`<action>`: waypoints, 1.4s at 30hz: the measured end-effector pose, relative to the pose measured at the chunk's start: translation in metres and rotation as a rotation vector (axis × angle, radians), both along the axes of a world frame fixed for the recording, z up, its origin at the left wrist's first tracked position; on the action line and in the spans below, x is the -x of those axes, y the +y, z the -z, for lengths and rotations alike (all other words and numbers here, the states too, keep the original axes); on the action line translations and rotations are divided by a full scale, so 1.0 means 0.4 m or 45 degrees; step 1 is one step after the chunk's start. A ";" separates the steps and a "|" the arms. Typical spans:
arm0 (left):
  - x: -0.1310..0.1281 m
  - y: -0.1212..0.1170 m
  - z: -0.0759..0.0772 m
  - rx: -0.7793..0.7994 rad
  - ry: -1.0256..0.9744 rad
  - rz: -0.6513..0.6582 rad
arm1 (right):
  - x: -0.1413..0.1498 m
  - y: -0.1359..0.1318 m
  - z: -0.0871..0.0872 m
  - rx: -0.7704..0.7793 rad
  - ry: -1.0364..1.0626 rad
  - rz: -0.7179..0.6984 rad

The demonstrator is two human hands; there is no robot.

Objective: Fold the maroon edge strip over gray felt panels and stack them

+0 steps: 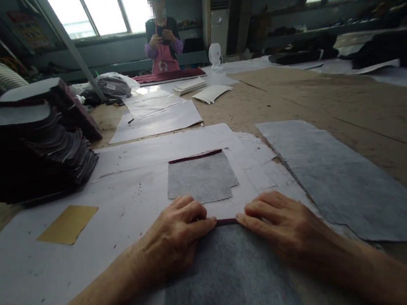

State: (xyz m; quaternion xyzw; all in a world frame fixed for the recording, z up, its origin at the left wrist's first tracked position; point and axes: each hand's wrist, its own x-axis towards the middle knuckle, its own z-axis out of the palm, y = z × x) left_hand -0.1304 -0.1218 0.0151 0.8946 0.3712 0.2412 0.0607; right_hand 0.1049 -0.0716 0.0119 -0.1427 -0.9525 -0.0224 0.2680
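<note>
A grey fabric panel point(228, 277) lies before me, its far edge folded over into a narrow maroon strip point(226, 222). On the left part of that fold, my left hand point(176, 231) is closed with thumb and curled fingers at the edge. My right hand point(285, 221) grips the fold's right part the same way, its thumb tip on the strip. Just beyond my hands rests a smaller grey fabric piece point(201, 177), which also has a maroon folded edge along its far side. The near end of the panel runs out of view.
A tall stack of dark fabric pieces point(38, 151) stands at left. A tan paper piece point(68, 224) lies on the white sheet point(121, 206). At right is a large grey panel point(350, 184). Across the table point(311, 96), a person point(162, 39) holds a dark object near a small white fan point(215, 55).
</note>
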 end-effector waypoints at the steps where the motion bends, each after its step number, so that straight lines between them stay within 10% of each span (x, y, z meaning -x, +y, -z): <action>1: 0.000 -0.002 -0.001 -0.011 0.035 0.008 | -0.001 -0.001 -0.001 -0.024 -0.022 -0.020; 26: 0.017 0.008 -0.012 0.045 0.334 0.160 | 0.006 -0.014 -0.020 -0.162 -0.355 -0.043; 32: 0.054 0.000 -0.024 0.156 -0.234 -0.260 | 0.008 -0.011 -0.017 -0.187 -0.359 -0.046; 42: -0.113 0.007 -0.010 0.091 0.066 -0.150 | 0.003 -0.011 0.003 -0.168 -0.168 0.009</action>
